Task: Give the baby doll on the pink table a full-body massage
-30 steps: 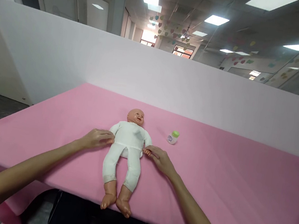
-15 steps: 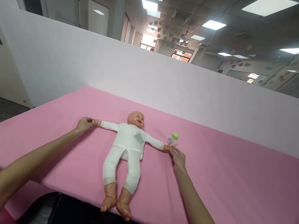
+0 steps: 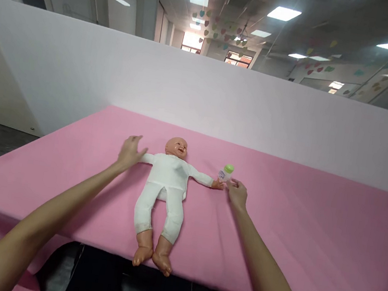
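Left hand (image 3: 129, 151), fingers spread, rests at the doll's (image 3: 165, 185) shoulder. Right hand (image 3: 237, 194), loosely curled and holding nothing, sits beside its wrist, near a bottle (image 3: 225, 173). Doll lies face-up on pink cloth (image 3: 311, 241).

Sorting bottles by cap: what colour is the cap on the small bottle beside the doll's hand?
Light green, on the small white bottle; seen in the head view.

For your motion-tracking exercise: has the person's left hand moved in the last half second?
Yes. The left hand has come in from the doll's outstretched arm toward the doll's head, now open beside its shoulder, judged against the doll's torso.
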`<state>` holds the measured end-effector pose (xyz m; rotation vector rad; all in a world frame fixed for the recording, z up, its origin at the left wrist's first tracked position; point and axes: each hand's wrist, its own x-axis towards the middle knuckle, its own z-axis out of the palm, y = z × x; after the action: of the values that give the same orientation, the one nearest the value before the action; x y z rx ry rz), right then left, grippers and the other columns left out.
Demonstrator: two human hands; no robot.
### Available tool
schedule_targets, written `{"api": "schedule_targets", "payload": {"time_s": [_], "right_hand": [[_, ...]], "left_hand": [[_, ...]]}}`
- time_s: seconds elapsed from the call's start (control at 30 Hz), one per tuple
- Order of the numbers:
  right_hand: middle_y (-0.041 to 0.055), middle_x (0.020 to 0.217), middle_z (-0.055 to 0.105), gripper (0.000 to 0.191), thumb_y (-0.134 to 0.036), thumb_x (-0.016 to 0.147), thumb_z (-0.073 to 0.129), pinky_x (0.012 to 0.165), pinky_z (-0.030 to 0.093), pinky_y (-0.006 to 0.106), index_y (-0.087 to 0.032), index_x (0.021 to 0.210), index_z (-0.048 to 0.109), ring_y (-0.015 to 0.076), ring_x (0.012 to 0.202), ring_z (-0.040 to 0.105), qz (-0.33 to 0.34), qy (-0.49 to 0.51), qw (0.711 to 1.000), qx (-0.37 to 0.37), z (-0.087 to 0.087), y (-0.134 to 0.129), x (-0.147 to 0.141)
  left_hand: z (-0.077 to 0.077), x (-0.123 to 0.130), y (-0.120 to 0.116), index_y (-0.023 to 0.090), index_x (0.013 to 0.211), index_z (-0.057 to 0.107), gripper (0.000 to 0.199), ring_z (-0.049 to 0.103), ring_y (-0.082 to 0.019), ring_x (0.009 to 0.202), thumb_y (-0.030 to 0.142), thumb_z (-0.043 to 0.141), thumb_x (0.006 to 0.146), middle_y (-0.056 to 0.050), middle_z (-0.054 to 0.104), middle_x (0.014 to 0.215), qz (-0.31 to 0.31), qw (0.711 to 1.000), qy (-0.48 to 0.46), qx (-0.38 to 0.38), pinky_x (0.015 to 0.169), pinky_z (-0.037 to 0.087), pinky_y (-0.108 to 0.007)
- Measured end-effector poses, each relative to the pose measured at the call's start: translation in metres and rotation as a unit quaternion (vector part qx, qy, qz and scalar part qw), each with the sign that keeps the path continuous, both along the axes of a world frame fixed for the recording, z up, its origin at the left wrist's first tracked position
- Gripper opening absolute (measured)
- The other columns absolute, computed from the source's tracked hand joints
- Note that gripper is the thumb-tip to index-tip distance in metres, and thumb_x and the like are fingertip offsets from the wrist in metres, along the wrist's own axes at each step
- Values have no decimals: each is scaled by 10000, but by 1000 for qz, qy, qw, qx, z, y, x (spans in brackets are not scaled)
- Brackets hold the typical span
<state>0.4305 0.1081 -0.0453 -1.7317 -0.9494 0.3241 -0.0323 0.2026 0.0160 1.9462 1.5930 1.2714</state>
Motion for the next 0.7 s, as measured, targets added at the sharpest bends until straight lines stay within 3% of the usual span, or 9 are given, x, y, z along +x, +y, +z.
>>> {"api": "schedule_targets", "payload": {"time_s": [0.03, 0.1, 0.17, 0.23, 0.27, 0.33, 0.43, 0.53, 0.7], "right_hand": [[146, 1053, 727, 575, -417, 785, 660, 896, 549, 363, -92, 1258, 701, 257, 930, 677, -15, -14, 1000, 9, 4, 0, 0], [151, 1188, 685, 606, -409, 834, 577, 931, 543, 373, -112, 1359, 638, 244, 965, 661, -26, -56, 997, 35, 11, 2, 0], [168, 1305, 624, 607, -379, 865, 513, 963, 541, 401, -119, 1407, 596, 247, 1016, 643, -10, -108, 992, 59, 16, 6, -1], [178, 1392, 569, 597, -330, 881, 466, 1032, 523, 434, -118, 1429, 571, 267, 1146, 607, 19, -170, 983, 71, 18, 10, -2], [176, 1420, 553, 592, -301, 885, 445, 1081, 501, 447, -116, 1435, 562, 275, 1230, 574, 36, -199, 977, 73, 17, 13, -2], [166, 1469, 531, 597, -237, 883, 404, 1182, 427, 471, -108, 1448, 546, 277, 1375, 490, 61, -247, 965, 71, 14, 19, 0], [165, 1569, 454, 652, -156, 857, 366, 1265, 325, 496, -75, 1489, 505, 268, 1493, 389, 74, -292, 952, 53, 6, 24, 6], [174, 1634, 372, 709, -111, 831, 356, 1292, 285, 497, -39, 1528, 463, 253, 1543, 330, 109, -324, 939, 31, -2, 27, 14], [163, 1659, 329, 747, -142, 838, 398, 1304, 272, 491, -48, 1580, 403, 238, 1575, 281, 152, -317, 936, 11, -10, 29, 19]], "left_hand": [[8, 25, -9, 185, 1350, 634, 567, 470, -379, 1412, 422, 739, 846, -175, 559, 1462, -85, 995, -49, 26, 1210, 346, -547], [22, 80, -29, 212, 1231, 700, 464, 567, -337, 1320, 461, 774, 847, -143, 645, 1366, -265, 949, -164, -46, 1181, 408, -503], [29, 136, -46, 190, 1211, 702, 458, 638, -314, 1239, 514, 752, 891, -171, 671, 1320, -390, 850, -292, -200, 1125, 472, -483], [30, 187, -55, 155, 1198, 689, 453, 675, -297, 1191, 506, 745, 917, -208, 666, 1314, -434, 754, -380, -315, 1097, 503, -464], [29, 210, -57, 148, 1192, 679, 429, 685, -286, 1176, 485, 738, 932, -215, 653, 1337, -430, 720, -410, -359, 1083, 521, -440], [24, 249, -54, 134, 1223, 642, 416, 692, -269, 1169, 479, 656, 990, -222, 623, 1384, -375, 680, -466, -424, 1031, 564, -378], [17, 287, -43, 128, 1367, 558, 484, 647, -246, 1260, 495, 450, 1071, -221, 566, 1463, -284, 646, -520, -481, 940, 602, -297], [12, 305, -34, 118, 1467, 493, 597, 606, -240, 1324, 546, 337, 1081, -215, 524, 1516, -250, 624, -554, -491, 903, 609, -265], [4, 321, -30, 77, 1536, 437, 717, 599, -258, 1337, 602, 335, 1058, -242, 545, 1490, -251, 605, -575, -490, 964, 593, -276]]}}
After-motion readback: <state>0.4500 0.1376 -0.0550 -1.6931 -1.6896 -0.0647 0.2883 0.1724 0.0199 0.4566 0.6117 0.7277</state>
